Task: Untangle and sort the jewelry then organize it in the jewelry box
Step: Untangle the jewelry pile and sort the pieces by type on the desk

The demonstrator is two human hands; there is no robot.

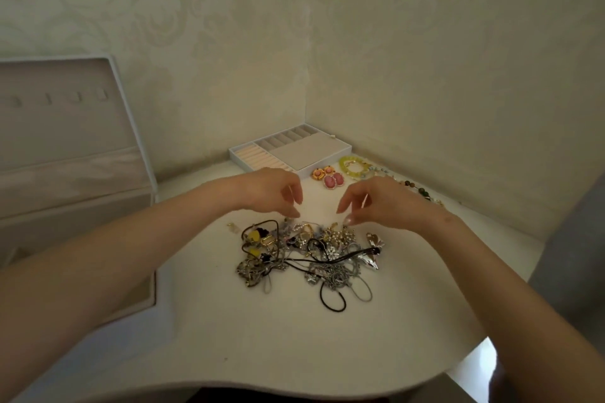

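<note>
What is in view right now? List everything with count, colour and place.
tangled jewelry pile: one heap; silver, gold, yellow, black cords; table centre
jewelry tray: one; white, beige lining; back corner
jewelry box: one; white, lid up; far left
earrings: four pieces; pink, orange; in front of the tray
bead bracelet: one; yellow-green; right of the earrings
beaded strand: count unclear; green, pale; far right
table: one; white
left hand: fingers down over the pile's far edge
right hand: fingertips at the pile's far edge

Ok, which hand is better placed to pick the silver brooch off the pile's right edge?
Right: the right hand is nearest the silver brooch; the left hand is over the pile's left part.
</note>
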